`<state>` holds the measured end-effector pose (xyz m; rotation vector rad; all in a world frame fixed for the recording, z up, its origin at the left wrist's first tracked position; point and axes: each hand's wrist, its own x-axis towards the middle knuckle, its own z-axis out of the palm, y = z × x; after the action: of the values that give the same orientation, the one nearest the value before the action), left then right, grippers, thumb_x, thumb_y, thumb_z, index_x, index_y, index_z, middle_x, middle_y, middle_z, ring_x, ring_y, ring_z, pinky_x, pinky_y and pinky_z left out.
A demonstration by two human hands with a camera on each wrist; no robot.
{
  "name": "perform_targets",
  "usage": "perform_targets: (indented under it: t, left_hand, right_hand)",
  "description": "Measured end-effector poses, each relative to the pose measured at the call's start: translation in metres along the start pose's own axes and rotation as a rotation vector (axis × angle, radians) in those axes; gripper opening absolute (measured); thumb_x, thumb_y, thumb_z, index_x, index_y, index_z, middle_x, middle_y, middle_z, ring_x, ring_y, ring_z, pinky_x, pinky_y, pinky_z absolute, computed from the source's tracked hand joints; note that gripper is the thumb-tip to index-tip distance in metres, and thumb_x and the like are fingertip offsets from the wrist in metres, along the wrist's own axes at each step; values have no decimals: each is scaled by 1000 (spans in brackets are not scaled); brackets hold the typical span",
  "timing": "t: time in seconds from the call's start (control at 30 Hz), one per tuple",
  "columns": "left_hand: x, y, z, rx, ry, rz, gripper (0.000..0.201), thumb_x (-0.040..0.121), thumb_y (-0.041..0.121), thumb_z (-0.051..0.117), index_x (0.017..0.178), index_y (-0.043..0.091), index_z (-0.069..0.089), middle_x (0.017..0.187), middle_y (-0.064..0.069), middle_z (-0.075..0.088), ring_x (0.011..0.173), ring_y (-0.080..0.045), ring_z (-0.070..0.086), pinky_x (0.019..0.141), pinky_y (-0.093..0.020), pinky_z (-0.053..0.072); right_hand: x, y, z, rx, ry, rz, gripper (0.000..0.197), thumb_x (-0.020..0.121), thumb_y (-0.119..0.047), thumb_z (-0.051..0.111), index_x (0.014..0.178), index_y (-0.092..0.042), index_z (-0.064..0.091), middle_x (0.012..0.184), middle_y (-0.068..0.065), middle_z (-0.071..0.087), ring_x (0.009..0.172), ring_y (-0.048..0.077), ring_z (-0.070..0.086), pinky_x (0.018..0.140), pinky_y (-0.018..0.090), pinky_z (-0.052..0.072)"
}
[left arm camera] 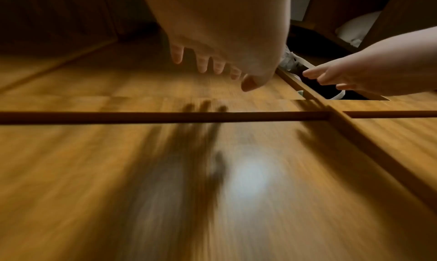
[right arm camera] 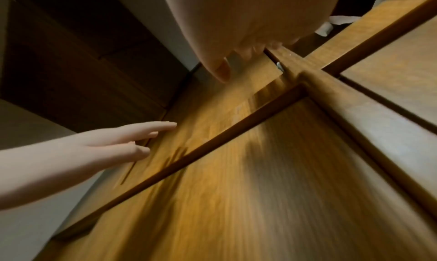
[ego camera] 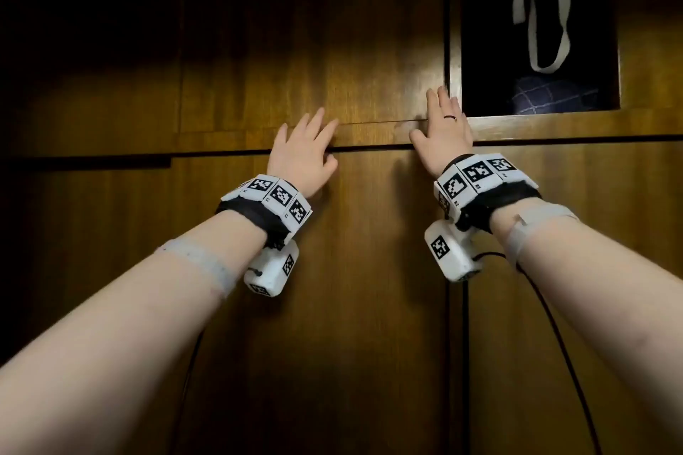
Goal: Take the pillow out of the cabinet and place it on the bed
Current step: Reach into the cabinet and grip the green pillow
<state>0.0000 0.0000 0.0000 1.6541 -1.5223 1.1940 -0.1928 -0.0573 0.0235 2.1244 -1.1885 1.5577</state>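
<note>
Up at the cabinet door (ego camera: 310, 48), both flat, empty hands (ego camera: 301, 150) (ego camera: 441, 129) are pushing. Inside, the pillow (ego camera: 554, 96) is probably soft and light; hug its sides.

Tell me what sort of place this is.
Probably a bedroom or storage room, right in front of a built-in wooden wardrobe. Its tall panel doors fill the view; one upper compartment stands open, with white straps hanging and dark checked bedding inside. Both hands reach the door edge.
</note>
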Motion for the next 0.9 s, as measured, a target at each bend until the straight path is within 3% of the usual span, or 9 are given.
perform_targets:
  t: [0.17,0.33,0.47,0.6,0.67,0.77,0.9]
  left_hand:
    - [44,-14,38,-68,-14,-45,56,98,40,24,151,29,12,162,0,7,149,-24,9,121,-49,7]
    - [43,-33,65,-59,137,-84,56,96,40,26,150,30,16,161,2,13,148,-25,14,120,-51,6]
    - [37,-65,63,3,124,-179,56,97,44,21,150,28,18,161,0,15,147,-27,18,118,-54,1]
    - [31,-95,59,5,83,-338,60,97,47,19,151,19,17,161,-6,15,147,-28,18,119,-54,3]
    - [29,-98,56,-38,70,-303,58,98,45,22,151,22,16,161,-4,13,147,-27,17,119,-53,8]
    - [31,-86,56,-55,84,-142,56,98,42,24,150,26,18,161,-2,14,148,-23,17,120,-47,12]
    - [35,-88,54,-63,78,-230,55,98,44,21,151,27,17,161,-1,14,148,-23,16,120,-46,9]
  right_hand:
    - [33,-5,34,-181,-11,49,68,97,-34,35,153,-7,6,162,11,0,150,25,0,122,39,3]
    - [37,-30,62,-201,11,93,79,96,-51,30,152,-3,1,161,15,-6,150,29,-5,122,39,0]
    - [34,-56,83,-194,6,-24,73,97,-48,30,153,-8,5,162,10,-3,150,24,-3,121,41,-1]
    - [32,-79,92,-163,-55,-169,56,100,-41,27,152,-21,20,162,-3,9,150,15,8,120,45,-3]
    - [35,-90,94,-174,-110,-219,52,100,-39,25,150,-26,23,162,-7,12,149,17,11,119,47,-5]
    - [38,-106,103,-201,-163,-240,50,100,-35,25,150,-28,24,161,-9,11,150,21,8,119,49,-7]
    - [36,-122,114,-216,-190,-294,51,101,-36,23,151,-26,21,162,-6,9,150,22,1,119,47,-8]
